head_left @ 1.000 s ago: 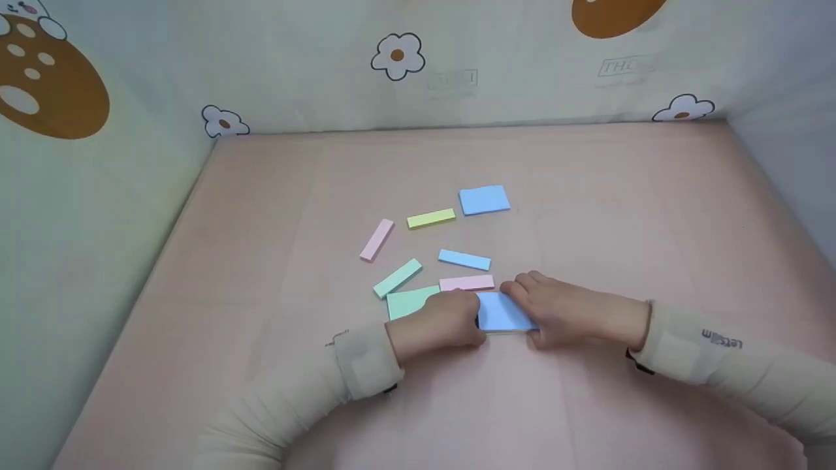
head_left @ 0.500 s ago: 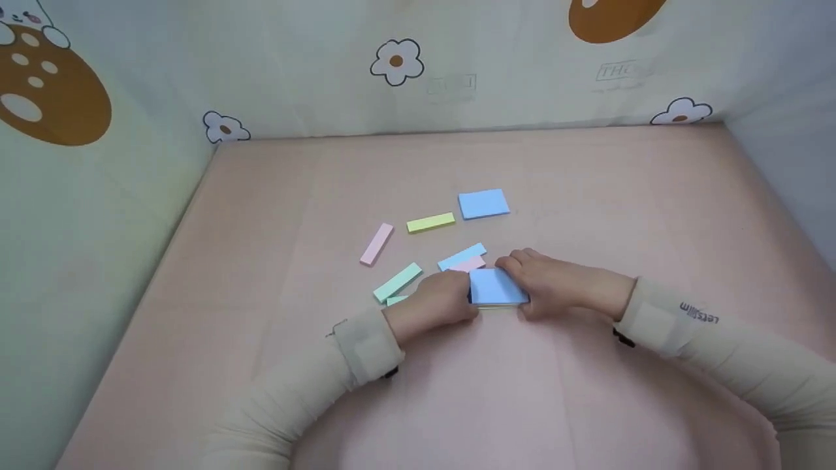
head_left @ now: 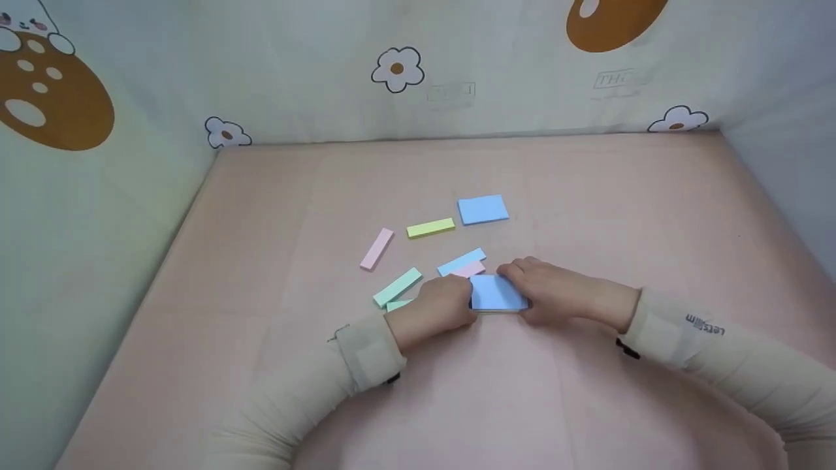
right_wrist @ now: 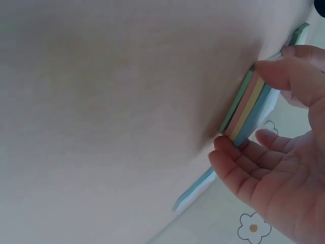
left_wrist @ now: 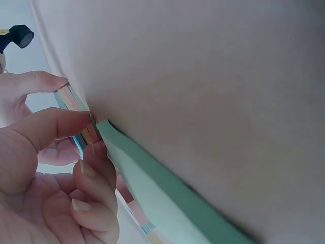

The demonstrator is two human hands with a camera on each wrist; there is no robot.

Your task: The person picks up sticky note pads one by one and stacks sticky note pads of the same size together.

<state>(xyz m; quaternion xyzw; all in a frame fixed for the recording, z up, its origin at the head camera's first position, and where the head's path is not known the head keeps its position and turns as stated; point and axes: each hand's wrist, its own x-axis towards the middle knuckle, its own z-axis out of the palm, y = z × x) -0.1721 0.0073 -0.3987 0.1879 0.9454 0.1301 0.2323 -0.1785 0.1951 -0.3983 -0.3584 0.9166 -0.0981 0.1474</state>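
Observation:
A stack of sticky note pads, blue on top, is held at its two sides near the middle of the table. The right wrist view shows its layers of green, pink, yellow and blue. My left hand pinches the left side with curled fingers. On the right side, my right hand grips it between thumb and fingers. A green pad lies mostly hidden behind the left hand; its edge shows large in the left wrist view. Just behind the stack, a narrow pink pad meets a narrow blue pad.
Farther back lie another blue pad, a narrow yellow pad and a narrow pink pad. A narrow green pad lies left of the hands. Patterned cloth walls border the pink table.
Both hands have pushed the stack away from me and slightly left. The narrow pink pad shifted back against the narrow blue one, which turned. The left hand covers more of the green pad.

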